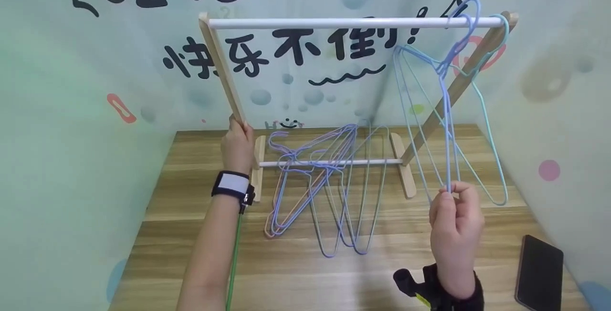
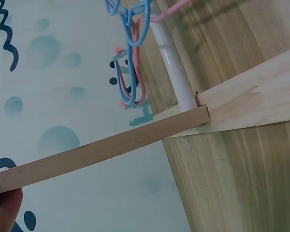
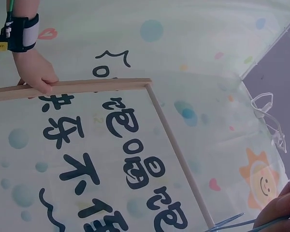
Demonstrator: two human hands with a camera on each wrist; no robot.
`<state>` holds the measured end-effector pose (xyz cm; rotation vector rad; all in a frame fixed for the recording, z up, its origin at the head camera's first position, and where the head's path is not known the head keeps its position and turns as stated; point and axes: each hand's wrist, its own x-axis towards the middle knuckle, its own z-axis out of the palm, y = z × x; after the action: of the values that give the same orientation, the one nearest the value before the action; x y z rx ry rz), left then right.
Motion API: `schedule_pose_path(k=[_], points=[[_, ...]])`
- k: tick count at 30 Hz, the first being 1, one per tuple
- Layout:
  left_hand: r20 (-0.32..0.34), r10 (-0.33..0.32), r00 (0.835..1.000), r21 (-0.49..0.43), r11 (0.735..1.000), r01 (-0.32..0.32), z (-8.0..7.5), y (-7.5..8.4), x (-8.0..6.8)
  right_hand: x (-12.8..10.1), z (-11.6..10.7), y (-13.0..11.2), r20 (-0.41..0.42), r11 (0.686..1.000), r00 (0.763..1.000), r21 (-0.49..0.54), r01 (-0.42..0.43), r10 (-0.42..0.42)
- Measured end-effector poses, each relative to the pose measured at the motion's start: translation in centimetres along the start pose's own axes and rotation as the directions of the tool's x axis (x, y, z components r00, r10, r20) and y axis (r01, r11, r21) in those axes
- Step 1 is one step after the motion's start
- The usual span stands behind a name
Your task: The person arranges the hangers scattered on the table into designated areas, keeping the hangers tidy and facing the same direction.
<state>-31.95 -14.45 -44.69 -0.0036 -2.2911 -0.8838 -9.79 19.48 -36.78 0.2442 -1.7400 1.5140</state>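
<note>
My left hand (image 1: 237, 146) grips the left post (image 1: 222, 67) of a wooden rack partway up; in the left wrist view only a fingertip (image 2: 8, 205) shows under that post. My right hand (image 1: 456, 222) pinches the lower end of blue clothes hangers (image 1: 443, 67) near the rack's right end. Their hooks are up at the white top rail (image 1: 334, 23), and their wires overlap. Beside them a green hanger (image 1: 506, 34) hangs at the rail's far right. In the right wrist view, the right hand's fingers (image 3: 278, 212) hold blue wire at the lower right corner.
Several blue, pink and green hangers overlap around the white lower rail (image 1: 394, 161) between the rack's feet. A black phone (image 1: 539, 273) lies at the right of the wooden table (image 1: 186, 258). A patterned curtain (image 1: 62, 134) with black lettering surrounds the table. A green cable (image 1: 234, 263) runs along the left forearm.
</note>
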Motion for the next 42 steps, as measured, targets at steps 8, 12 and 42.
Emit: schedule_pose_path(k=[8,12,42], points=[[-0.037,0.017,0.999,0.011,1.000,-0.017,0.4,-0.4,-0.1,0.2,0.2,0.3,0.001,0.999,0.999,0.016,-0.051,0.051],[-0.033,0.014,0.999,0.009,1.000,-0.014,0.5,-0.5,-0.1,0.2,0.3,0.7,0.010,0.998,0.998,0.022,-0.061,0.061],[-0.098,0.059,0.993,0.026,0.998,-0.056,0.8,-0.6,-0.1,-0.1,1.5,1.9,0.094,0.989,0.989,-0.112,-0.100,0.111]])
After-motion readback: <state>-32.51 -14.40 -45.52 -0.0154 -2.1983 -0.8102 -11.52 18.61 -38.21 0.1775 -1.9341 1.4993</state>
